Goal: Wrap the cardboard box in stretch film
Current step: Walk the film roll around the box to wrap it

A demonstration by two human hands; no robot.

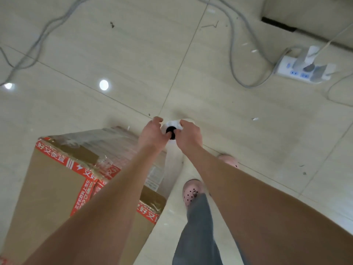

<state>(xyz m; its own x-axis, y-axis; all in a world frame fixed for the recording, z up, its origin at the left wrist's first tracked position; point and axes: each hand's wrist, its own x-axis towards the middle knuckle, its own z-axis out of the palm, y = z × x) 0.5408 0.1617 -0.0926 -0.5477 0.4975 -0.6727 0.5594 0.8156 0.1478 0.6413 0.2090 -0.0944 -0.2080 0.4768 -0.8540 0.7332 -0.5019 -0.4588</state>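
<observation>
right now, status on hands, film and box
Grip on stretch film roll with left hand and right hand, beside cardboard box. Film on box's far part, near side bare. Floor ahead: power strip, cable.

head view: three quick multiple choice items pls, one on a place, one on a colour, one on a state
1. Where is the power strip?
A on the cardboard box
B on the floor, off to the box's right
C under the box

2. The printed tape on the box is:
A red
B blue
C green

3. The stretch film roll is:
A lying on the floor
B held in both hands
C standing on the box

Key:
1 B, it lies on the tiles at upper right, apart from the box.
2 A, red bands with white print run along the box edges.
3 B, the left hand and right hand curl round its end.
</observation>
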